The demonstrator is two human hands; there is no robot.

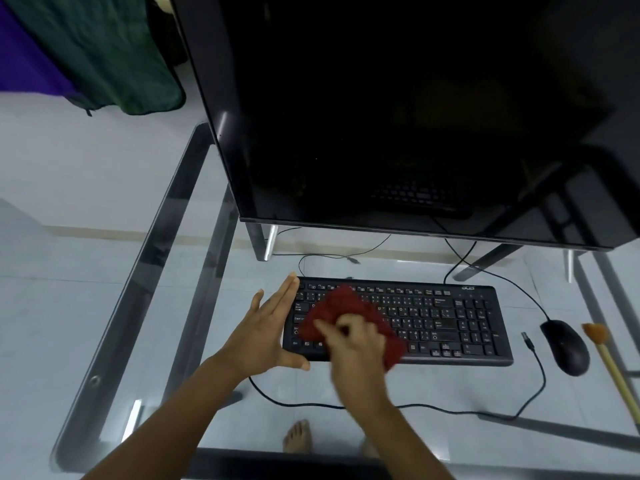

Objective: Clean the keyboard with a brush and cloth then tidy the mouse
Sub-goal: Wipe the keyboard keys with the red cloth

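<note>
**Cloth stage going on, mouse not touched yet**

Starting closest in: the right hand (353, 341) is closed around a red cloth (343, 317) and pressing it onto the left half of the keyboard (450, 323). It's blurry, so I'd guess it's mid-wipe. The left hand (263, 327) is open and flat, fingers straight, thumb hooked along the front edge, braced against the keyboard's left end. Looks like it's just keeping the board from sliding on the glass table (194, 306).

The keyboard sits across the middle of the table, in front of the monitor (381, 116), with its cable looping off the near side.

Off to the right, the mouse (566, 348) sits just beside the keyboard, cable trailing loose across the glass. Right next to it is the brush (609, 362), lying down with the bristle end pointing away and nobody holding it.

My read on progress: with the brush parked and the cloth in play, the brushing part is probably done, and this is the wipe-down. Only the left side is under the cloth right now, so the right half and numpad likely still need a pass, though I can't tell from here how clean any of it is. After that, the mouse and its messy cable are still left to tidy.
</note>
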